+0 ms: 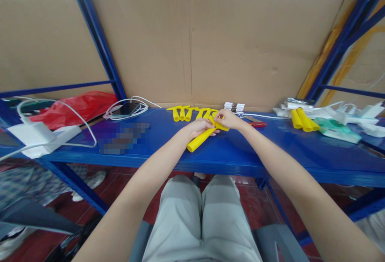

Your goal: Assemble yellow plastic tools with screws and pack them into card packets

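Observation:
A yellow piece with a tube-like handle is held over the front half of the blue shelf, its wide round end pointing down and left. My left hand wraps its fingers round the upper part of this piece. At its top end, the fingers of my right hand are pinched on the yellow material. Behind my hands several similar yellow pieces lie in a row along the back of the shelf, some partly hidden by my hands.
Right of my hands lies a red tool, with small white parts behind it. More yellow tubes and a green packet are far right. Left are a coiled white cable, a red bag and a white power strip.

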Available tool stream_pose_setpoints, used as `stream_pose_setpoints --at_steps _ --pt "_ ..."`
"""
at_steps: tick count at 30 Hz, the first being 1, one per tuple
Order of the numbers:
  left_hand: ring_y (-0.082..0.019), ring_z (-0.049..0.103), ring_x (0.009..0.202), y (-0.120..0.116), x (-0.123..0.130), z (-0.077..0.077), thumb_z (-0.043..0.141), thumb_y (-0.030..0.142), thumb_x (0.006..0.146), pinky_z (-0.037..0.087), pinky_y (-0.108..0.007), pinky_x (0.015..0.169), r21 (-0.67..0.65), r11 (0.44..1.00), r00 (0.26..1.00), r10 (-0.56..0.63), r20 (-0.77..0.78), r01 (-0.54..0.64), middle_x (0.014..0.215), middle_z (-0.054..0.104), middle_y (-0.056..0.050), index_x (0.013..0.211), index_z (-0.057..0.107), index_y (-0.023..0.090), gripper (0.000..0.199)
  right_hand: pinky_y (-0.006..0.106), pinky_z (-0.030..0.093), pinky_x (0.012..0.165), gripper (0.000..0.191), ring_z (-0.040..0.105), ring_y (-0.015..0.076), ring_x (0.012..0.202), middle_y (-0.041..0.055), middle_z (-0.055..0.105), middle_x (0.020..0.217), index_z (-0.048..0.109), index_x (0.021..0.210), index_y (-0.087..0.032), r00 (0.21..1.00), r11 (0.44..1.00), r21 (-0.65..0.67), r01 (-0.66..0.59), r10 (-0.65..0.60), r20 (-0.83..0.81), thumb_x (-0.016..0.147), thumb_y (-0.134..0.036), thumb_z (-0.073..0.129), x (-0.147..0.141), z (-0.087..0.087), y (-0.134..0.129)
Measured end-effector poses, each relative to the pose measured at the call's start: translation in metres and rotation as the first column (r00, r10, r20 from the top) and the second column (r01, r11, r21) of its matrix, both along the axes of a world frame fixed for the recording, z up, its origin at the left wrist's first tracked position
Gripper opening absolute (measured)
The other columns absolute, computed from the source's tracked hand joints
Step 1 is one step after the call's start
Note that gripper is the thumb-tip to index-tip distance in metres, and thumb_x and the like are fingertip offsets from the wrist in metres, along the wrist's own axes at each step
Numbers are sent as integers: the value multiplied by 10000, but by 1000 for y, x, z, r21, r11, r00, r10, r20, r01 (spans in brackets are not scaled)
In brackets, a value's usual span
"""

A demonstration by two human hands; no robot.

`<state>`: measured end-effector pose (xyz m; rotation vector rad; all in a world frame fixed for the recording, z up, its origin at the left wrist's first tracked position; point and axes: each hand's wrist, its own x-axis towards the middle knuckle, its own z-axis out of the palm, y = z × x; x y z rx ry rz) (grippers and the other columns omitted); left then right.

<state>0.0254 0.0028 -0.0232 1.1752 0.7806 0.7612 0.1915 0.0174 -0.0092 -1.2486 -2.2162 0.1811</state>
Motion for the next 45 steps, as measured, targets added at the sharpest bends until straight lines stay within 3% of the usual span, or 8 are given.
stream_pose_setpoints --at_steps 9,14,22,30,34,37,41,45 --pt "-170 685 661 -8 1 5 536 -97 738 562 -333 687 25 1000 999 0 -35 1 747 634 -63 769 539 109 209 234 357 545 155 471 112 559 -12 568 568 594 572 -158 984 982 -186 -36 2 -178 706 -235 579 6 -2 1" --pt "-172 680 653 -9 3 4 590 -94 722 547 -298 644 37 999 999 -8 -45 10 714 628 -56 753 532 107 212 233 361 537 168 475 110 568 -7 594 595 642 613 -150 961 966 -255 -53 -20 -274 672 -308 646 8 -3 -2" --pt "-158 678 628 -15 6 8 509 -110 768 507 -232 549 53 998 999 21 -42 -19 700 634 -54 755 529 107 218 220 401 575 125 502 100 592 -9 601 639 589 649 -160 923 960 -279 0 -108 -369 665 -227 693 6 -6 2" --pt "-152 675 618 -10 7 5 556 -83 764 484 -213 520 114 993 1000 10 -14 -8 740 643 -56 821 551 107 199 243 449 616 283 553 125 639 20 651 698 624 685 -158 844 876 -403 -265 8 -536 598 -390 759 11 -8 6" --pt "-136 657 572 -11 11 4 523 -52 793 490 -222 524 150 985 992 94 -79 -82 719 633 -41 826 530 125 181 238 421 600 319 528 123 632 6 629 663 631 652 -158 878 914 -354 -199 5 -479 615 -457 735 12 -10 6" --pt "-137 653 548 -12 12 4 530 -36 800 488 -218 508 152 980 988 137 -75 -125 696 618 -23 838 521 139 178 251 426 616 354 552 144 665 26 649 711 644 699 -148 926 951 -274 -146 34 -375 723 -501 646 9 -12 6" --pt "-136 654 531 -11 9 7 560 -30 783 478 -203 475 136 977 986 167 -27 -162 705 618 -16 868 524 144 197 297 457 727 340 610 196 803 106 689 913 651 904 -124 991 998 -69 -13 3 -135 869 -435 516 3 -11 7" --pt "-131 662 541 -10 6 10 561 -22 782 464 -178 443 140 972 982 186 20 -187 759 640 -33 924 522 142 221 380 431 884 388 579 260 1037 190 635 1137 598 1124 -102 985 975 165 147 -159 63 924 -390 434 11 -2 6"
